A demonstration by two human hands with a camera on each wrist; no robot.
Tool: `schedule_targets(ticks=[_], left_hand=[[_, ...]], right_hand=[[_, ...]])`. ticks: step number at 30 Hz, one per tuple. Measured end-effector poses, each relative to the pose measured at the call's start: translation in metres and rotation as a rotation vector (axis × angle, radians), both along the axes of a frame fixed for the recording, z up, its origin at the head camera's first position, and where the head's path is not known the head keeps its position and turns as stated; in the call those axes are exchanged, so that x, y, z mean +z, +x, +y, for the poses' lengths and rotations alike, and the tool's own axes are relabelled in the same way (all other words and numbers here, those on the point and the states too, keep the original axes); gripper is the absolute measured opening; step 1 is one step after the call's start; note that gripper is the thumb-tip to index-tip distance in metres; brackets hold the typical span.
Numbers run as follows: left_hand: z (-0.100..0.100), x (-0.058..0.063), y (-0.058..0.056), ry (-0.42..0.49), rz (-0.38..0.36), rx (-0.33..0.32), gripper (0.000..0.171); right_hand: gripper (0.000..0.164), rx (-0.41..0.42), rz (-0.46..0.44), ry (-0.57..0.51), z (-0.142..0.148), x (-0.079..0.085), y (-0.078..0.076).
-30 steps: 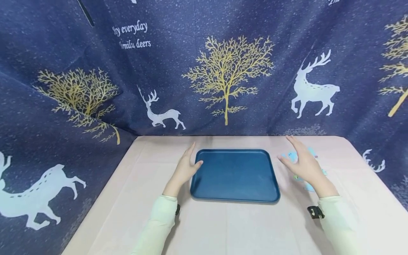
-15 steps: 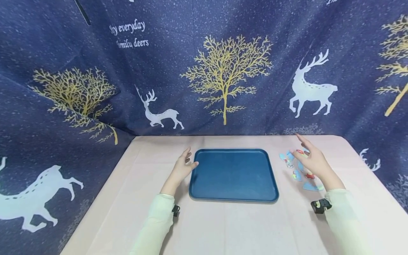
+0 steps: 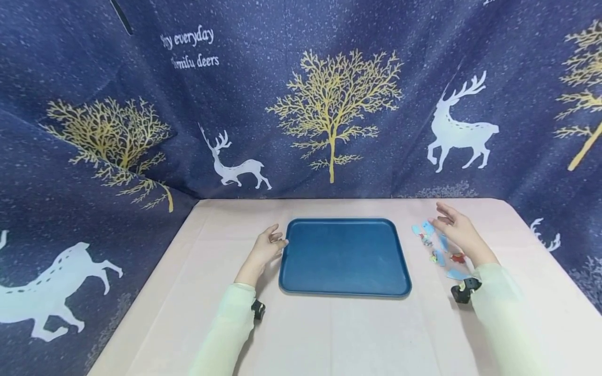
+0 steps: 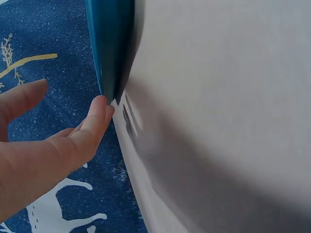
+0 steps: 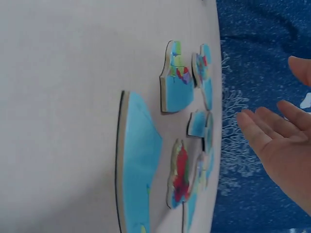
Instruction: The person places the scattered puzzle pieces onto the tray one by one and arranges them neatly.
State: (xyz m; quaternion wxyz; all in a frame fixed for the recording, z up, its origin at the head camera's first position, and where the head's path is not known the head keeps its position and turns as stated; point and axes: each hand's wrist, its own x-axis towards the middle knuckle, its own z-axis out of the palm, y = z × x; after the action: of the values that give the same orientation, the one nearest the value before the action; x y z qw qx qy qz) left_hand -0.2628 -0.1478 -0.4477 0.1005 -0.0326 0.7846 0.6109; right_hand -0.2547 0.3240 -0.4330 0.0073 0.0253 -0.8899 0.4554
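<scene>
A dark blue rectangular tray lies flat on the table. My left hand is at the tray's left edge, fingers loosely bent and holding nothing; in the left wrist view its fingertips overlap the end of the tray. Over on the right, my right hand hovers above a scatter of flat puzzle pieces, fingers relaxed and nothing in them. The right wrist view shows the pieces' thick pale edges: a large light blue piece in front, a red-printed one and several others behind, with my fingers apart from them.
A pale pink cloth covers the table. Behind and to the left hangs a dark blue curtain printed with white deer and golden trees, meeting the table's back edge. A black wrist camera sits under my right wrist.
My right hand first moved right, uncovering more puzzle pieces, then lowered slightly with its fingers bending more. My left hand drew slightly left and down, its fingers curling a little. The tray stays put.
</scene>
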Motion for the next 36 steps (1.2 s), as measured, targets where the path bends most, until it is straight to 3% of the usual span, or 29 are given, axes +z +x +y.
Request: schedule_targets(ticks=[16, 29, 36], left_hand=[[-0.002, -0.006, -0.005, -0.084, -0.07, 0.053, 0.05], [-0.001, -0.012, -0.01, -0.146, -0.107, 0.03, 0.045], [-0.001, -0.01, -0.01, -0.126, -0.133, 0.036, 0.046]], right_hand=[[0.067, 0.062, -0.156, -0.04, 0.012, -0.018, -0.016], [0.071, 0.028, -0.173, 0.025, 0.011, -0.024, -0.024], [0.068, 0.016, -0.167, 0.056, 0.009, -0.025, -0.026]])
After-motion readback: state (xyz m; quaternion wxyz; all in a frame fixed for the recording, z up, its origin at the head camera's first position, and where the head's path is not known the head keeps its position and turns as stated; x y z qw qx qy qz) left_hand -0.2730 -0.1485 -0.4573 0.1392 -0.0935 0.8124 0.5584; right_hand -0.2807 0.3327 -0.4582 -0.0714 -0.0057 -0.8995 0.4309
